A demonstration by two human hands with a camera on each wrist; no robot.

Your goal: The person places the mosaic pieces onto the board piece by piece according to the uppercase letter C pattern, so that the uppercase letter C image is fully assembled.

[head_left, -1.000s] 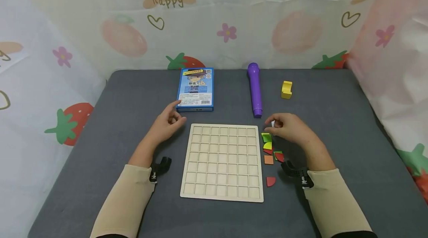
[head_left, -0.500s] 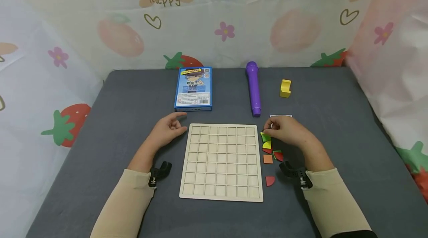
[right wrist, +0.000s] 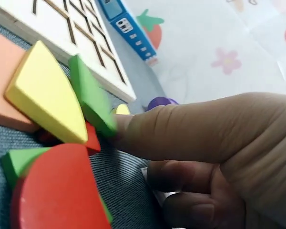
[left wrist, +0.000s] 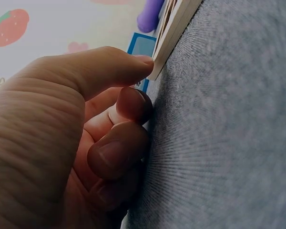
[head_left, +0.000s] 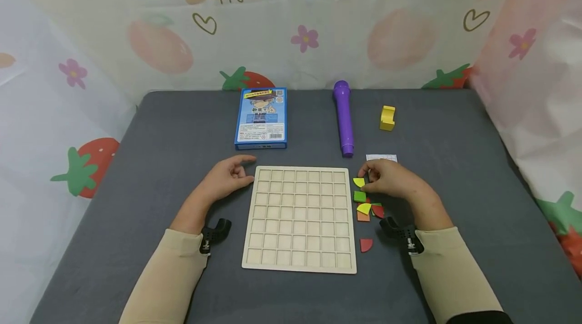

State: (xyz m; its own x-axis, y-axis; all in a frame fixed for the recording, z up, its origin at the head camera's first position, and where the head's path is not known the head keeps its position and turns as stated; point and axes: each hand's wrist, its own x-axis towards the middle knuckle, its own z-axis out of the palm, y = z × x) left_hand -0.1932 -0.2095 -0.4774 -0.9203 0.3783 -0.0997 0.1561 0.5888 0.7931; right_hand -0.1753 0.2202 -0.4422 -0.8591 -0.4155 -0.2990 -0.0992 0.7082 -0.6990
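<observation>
My left hand (head_left: pixel 226 178) is at the upper left corner of a pale wooden grid board (head_left: pixel 245 223). Its thumb tip is right at the board's edge in the left wrist view, and the other fingers bend loosely. Right of the board, my right hand (head_left: pixel 386 177) pinches a yellow quarter-circle piece (head_left: pixel 359 182) between thumb and forefinger. In the right wrist view the thumb partly hides it, beside a tilted, blurred green tile (right wrist: pixel 89 95). Close below lie another yellow quarter-circle piece (right wrist: pixel 47 90), an orange square (head_left: pixel 363 217) and red pieces (right wrist: pixel 62 191).
A blue box (head_left: pixel 261 119) lies behind the board. Farther right are a purple microphone (head_left: pixel 344 119) and a yellow block (head_left: pixel 387 118). A white printed card (head_left: pixel 381 157) is just behind my right hand. A lone red quarter-circle piece (head_left: pixel 366 245) sits by the board's lower right.
My left hand has come down from the blue box to the board's corner. My right hand has moved onto the small pieces; the green and yellow pieces have separated and shifted.
</observation>
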